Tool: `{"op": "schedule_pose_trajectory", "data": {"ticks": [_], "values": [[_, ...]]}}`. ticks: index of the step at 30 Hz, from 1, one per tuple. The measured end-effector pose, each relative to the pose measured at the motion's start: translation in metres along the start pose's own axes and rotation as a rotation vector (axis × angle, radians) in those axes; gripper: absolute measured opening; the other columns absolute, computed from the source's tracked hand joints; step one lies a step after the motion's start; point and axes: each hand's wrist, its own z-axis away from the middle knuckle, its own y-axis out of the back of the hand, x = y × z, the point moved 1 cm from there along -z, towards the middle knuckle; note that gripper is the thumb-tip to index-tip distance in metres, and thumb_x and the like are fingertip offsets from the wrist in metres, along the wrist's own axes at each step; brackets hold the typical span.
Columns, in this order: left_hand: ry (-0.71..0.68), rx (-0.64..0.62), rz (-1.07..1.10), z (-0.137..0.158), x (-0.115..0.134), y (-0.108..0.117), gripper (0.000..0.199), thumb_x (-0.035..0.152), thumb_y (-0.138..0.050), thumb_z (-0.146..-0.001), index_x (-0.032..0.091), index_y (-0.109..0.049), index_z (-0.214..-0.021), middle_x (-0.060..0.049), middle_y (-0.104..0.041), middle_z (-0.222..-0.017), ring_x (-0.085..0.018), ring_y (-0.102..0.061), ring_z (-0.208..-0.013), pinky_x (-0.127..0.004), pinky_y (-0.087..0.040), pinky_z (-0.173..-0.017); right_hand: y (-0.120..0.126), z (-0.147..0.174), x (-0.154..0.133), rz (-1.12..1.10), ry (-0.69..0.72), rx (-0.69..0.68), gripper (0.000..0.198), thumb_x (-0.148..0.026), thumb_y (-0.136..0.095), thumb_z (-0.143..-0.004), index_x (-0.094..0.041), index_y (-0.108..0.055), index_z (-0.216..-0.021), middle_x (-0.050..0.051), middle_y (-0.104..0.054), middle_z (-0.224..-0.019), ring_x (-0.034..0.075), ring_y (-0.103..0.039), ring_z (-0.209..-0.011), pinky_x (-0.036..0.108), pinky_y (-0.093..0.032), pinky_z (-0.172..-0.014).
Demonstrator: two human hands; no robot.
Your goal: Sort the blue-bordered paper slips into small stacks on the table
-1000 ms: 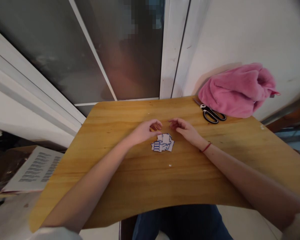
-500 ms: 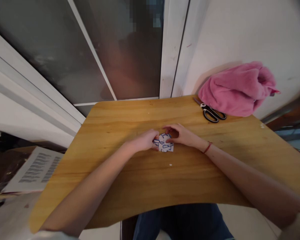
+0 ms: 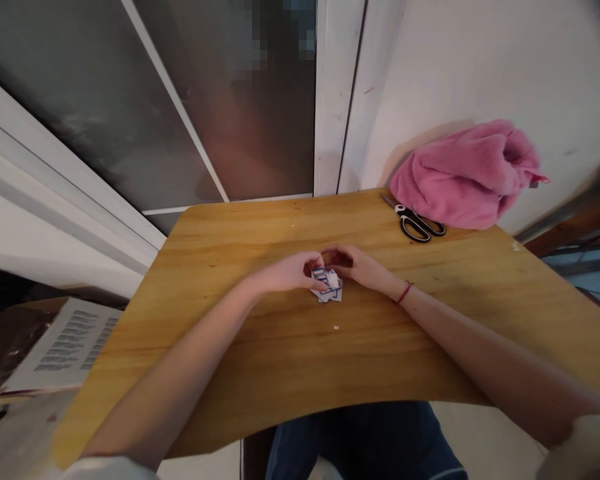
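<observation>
Small white paper pieces with blue drawn lines lie in an overlapping cluster at the middle of the wooden table. My left hand is closed on one of these, its thumb on top and its fingers curled behind. That piece is tilted up above the others. From the right, my right hand meets it with bent fingers and thumb at its upper right edge, the fingertips partly hidden. The hands nearly touch each other above the cluster. A red string bracelet circles my right wrist.
Black-handled scissors lie at the table's back right, against a pink plush cloth bundle. A tiny white scrap sits on the table nearer me. A printed cardboard box stands left of the table; a glass door is behind.
My left hand has raised and tilted a marked paper piece above the others. My right hand has moved left, closer to my left hand. The view has shifted slightly.
</observation>
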Motion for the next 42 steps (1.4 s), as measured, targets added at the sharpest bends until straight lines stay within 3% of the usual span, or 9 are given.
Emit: {"op": "schedule_pose_trajectory", "data": {"ticks": [2, 4, 11, 18, 22, 28, 35, 39, 42], "values": [[0.063, 0.193, -0.151, -0.005, 0.002, -0.013, 0.036, 0.039, -0.072, -0.067, 0.02, -0.049, -0.087, -0.002, -0.052, -0.094, -0.018, -0.05, -0.087, -0.028, -0.039, -0.074, 0.001, 0.0, 0.001, -0.103, -0.056, 0.065, 0.03, -0.036, -0.056, -0.084, -0.021, -0.06, -0.11, 0.005, -0.064, -0.093, 0.017, -0.059, -0.086, 0.035, -0.048, -0.081], [0.11, 0.294, -0.246, -0.009, 0.001, -0.023, 0.043, 0.045, -0.072, -0.067, 0.02, -0.049, -0.093, -0.005, -0.048, -0.104, -0.023, -0.047, -0.1, -0.032, -0.04, -0.083, 0.002, -0.001, 0.003, -0.19, -0.089, 0.149, 0.029, -0.039, -0.052, -0.086, -0.021, -0.059, -0.108, 0.004, -0.063, -0.092, 0.017, -0.059, -0.087, 0.035, -0.047, -0.084], [-0.001, 0.274, -0.394, -0.015, -0.01, -0.043, 0.04, 0.046, -0.066, -0.075, 0.017, -0.049, -0.096, -0.009, -0.045, -0.11, -0.029, -0.042, -0.109, -0.039, -0.038, -0.092, 0.003, -0.001, 0.002, -0.292, -0.141, 0.212, 0.028, -0.042, -0.051, -0.085, -0.02, -0.059, -0.1, 0.003, -0.061, -0.084, 0.016, -0.059, -0.083, 0.033, -0.047, -0.08], [0.047, 0.215, -0.11, -0.014, -0.006, -0.048, 0.04, 0.028, -0.07, -0.072, 0.021, -0.037, -0.095, 0.001, -0.05, -0.084, -0.016, -0.049, -0.076, -0.027, -0.037, -0.065, 0.003, -0.001, 0.002, -0.261, -0.097, 0.184, 0.028, -0.04, -0.051, -0.086, -0.018, -0.058, -0.103, 0.002, -0.06, -0.082, 0.015, -0.058, -0.08, 0.032, -0.047, -0.078], [0.064, 0.237, -0.066, -0.013, -0.001, -0.046, 0.041, 0.022, -0.07, -0.07, 0.022, -0.035, -0.092, 0.004, -0.047, -0.078, -0.013, -0.047, -0.069, -0.025, -0.035, -0.06, 0.003, 0.0, -0.001, -0.271, -0.1, 0.171, 0.027, -0.041, -0.052, -0.086, -0.019, -0.059, -0.1, 0.002, -0.06, -0.082, 0.015, -0.058, -0.08, 0.031, -0.047, -0.077], [-0.011, 0.429, -0.073, -0.013, -0.004, -0.038, 0.034, 0.027, -0.067, -0.077, 0.023, -0.036, -0.091, 0.005, -0.051, -0.075, -0.012, -0.049, -0.066, -0.025, -0.036, -0.062, 0.002, 0.008, -0.015, -0.305, -0.072, 0.098, 0.033, -0.047, -0.049, -0.088, -0.021, -0.063, -0.102, 0.005, -0.066, -0.093, 0.016, -0.06, -0.08, 0.031, -0.049, -0.073], [-0.03, 0.46, -0.142, -0.011, -0.008, -0.035, 0.029, 0.03, -0.064, -0.081, 0.024, -0.039, -0.096, 0.003, -0.056, -0.084, -0.014, -0.055, -0.071, -0.027, -0.04, -0.066, -0.007, 0.011, -0.017, 0.046, 0.008, 0.124, 0.025, -0.038, -0.063, -0.08, -0.019, -0.065, -0.095, 0.003, -0.066, -0.081, 0.015, -0.057, -0.067, 0.029, -0.046, -0.063], [-0.108, 0.51, 0.072, -0.017, -0.012, -0.034, 0.033, 0.025, -0.068, -0.077, 0.022, -0.039, -0.092, 0.002, -0.055, -0.088, -0.013, -0.055, -0.081, -0.026, -0.043, -0.075, -0.008, 0.008, -0.01, -0.118, -0.045, 0.113, 0.025, -0.043, -0.064, -0.078, -0.019, -0.062, -0.083, 0.002, -0.064, -0.077, 0.015, -0.058, -0.068, 0.028, -0.046, -0.062], [-0.147, 0.529, 0.102, -0.018, -0.01, -0.036, 0.031, 0.021, -0.065, -0.078, 0.022, -0.039, -0.095, 0.0, -0.054, -0.094, -0.013, -0.054, -0.086, -0.028, -0.043, -0.08, -0.007, 0.006, -0.009, -0.193, -0.07, 0.091, 0.026, -0.043, -0.065, -0.077, -0.019, -0.059, -0.086, 0.001, -0.062, -0.077, 0.014, -0.057, -0.067, 0.028, -0.046, -0.061]]}}
